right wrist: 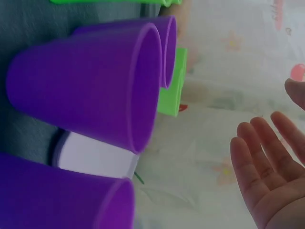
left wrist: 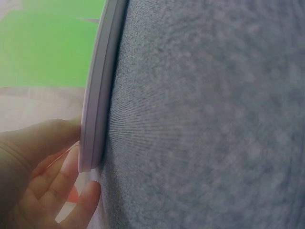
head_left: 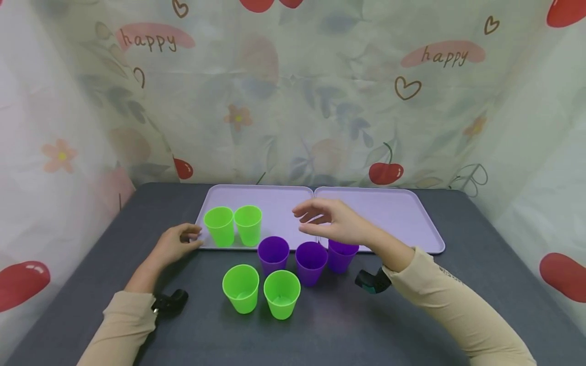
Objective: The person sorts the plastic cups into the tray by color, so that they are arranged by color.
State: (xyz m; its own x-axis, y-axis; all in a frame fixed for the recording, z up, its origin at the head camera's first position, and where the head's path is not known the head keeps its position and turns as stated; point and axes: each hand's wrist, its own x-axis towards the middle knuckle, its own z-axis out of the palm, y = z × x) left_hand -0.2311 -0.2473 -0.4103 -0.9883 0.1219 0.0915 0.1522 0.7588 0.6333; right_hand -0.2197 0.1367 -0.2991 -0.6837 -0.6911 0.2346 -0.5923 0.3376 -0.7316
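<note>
My left hand [head_left: 176, 243] is at the front left corner of the left lilac tray [head_left: 286, 203], thumb and fingers [left wrist: 66, 167] loosely bent with their tips right at its rim. Two green cups [head_left: 220, 226] [head_left: 248, 225] stand upright side by side on that tray. My right hand [head_left: 336, 221] hovers above the purple cups, fingers relaxed and apart from the thumb, holding nothing. Three purple cups [head_left: 273, 255] [head_left: 311, 263] [right wrist: 81, 83] stand upright at the trays' front edge; the right one is partly behind my hand and forearm.
Two more green cups [head_left: 241, 288] [head_left: 282, 294] stand upright on the dark grey table [head_left: 201, 330], nearer to me than the purple ones. A second lilac tray [head_left: 389, 213] lies right of the first, edges meeting. A patterned curtain [head_left: 293, 91] hangs behind the table.
</note>
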